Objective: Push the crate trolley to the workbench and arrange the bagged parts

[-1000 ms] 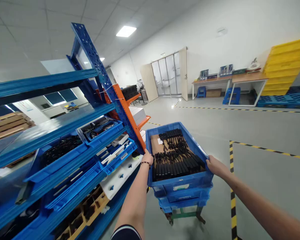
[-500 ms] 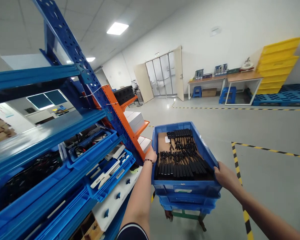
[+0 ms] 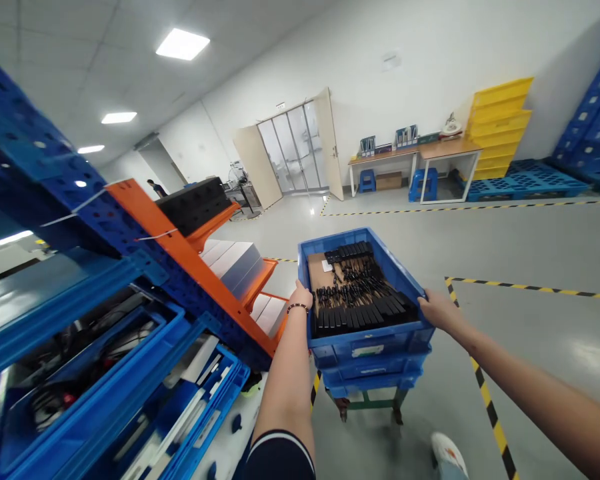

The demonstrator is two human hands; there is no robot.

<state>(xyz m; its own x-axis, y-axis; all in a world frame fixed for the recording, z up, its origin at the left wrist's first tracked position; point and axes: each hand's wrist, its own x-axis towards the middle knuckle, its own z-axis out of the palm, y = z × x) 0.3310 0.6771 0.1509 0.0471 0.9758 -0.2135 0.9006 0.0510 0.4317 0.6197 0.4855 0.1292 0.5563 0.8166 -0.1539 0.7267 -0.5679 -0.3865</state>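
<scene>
A warehouse: blue storage racks [image 3: 80, 220], stacked yellow crates [image 3: 500, 127], hazard-taped concrete floor [image 3: 530, 247]

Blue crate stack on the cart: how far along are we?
Done: the top blue crate holds black parts and sits on two lower crates atop the cart. In hand: left hand and right hand grip its side rims. Left: the stack stands on open floor beside the rack, not shelved.

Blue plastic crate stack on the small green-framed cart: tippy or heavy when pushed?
Probably top-heavy: the stacked blue plastic crates overhang the narrow green-framed cart, so a hard shove may tip them. Likely stiff, as they nest squarely. Probably fairly heavy: the top one holds many black parts, and left hand and right hand both grip its rim.
</scene>
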